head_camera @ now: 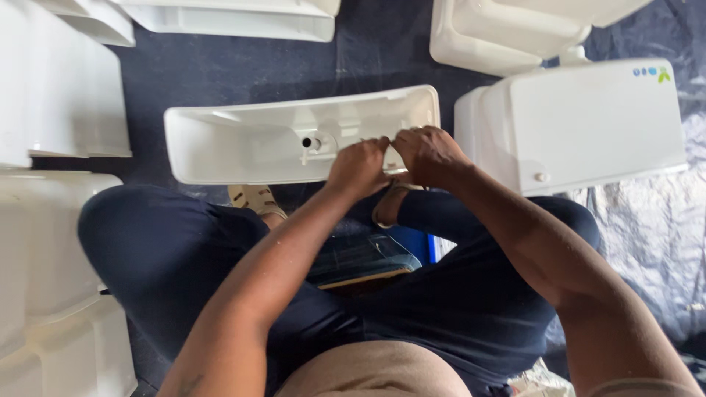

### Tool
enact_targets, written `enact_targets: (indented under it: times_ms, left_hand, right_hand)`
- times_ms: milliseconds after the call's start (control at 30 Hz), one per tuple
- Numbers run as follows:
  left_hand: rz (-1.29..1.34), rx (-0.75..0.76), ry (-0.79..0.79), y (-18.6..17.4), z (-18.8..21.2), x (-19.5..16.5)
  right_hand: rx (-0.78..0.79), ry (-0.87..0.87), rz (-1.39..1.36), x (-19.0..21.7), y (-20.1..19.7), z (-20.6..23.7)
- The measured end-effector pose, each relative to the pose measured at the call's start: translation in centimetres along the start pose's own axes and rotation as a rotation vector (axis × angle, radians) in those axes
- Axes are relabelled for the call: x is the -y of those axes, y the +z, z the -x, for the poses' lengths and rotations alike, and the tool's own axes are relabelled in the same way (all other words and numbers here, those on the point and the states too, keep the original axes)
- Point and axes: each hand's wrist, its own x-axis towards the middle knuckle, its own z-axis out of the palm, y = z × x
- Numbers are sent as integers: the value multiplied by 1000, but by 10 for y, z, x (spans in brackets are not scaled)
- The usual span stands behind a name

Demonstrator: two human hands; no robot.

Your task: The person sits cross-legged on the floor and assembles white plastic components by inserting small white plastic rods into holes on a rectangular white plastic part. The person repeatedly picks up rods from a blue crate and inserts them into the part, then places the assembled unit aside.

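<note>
Cistern (243,143) lies open side up between the knees; left hand (358,167) and right hand (429,156) pinch a small part at its rim, fingers closed.

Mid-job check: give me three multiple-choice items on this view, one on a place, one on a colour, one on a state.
1. Where are both hands?
A. At the near rim of the open white tank
B. On the closed tank at right
C. On the knees

2. What colour are the person's trousers?
A. Red
B. Dark navy
C. White

3. How does the open tank lie?
A. Lid on
B. Opening towards the camera, inside visible
C. Full of water

Answers: 1 A, the left hand and right hand meet at the open white tank rim; 2 B, the trousers are navy; 3 B, its interior fitting hole shows.
</note>
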Motion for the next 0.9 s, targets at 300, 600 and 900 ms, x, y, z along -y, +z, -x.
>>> enact_targets:
  times_ms: [300,600,900]
  left_hand:
    - [-147,-144,86,-17,20,19]
    - [-326,-24,-142,-56,75,127]
    - [146,-713,-91,-165,34,29]
  right_hand:
    - [17,18,138,13,-24,-14]
    - [151,385,218,-19,-32,-27]
    - [-1316,397,264,-162,-109,111]
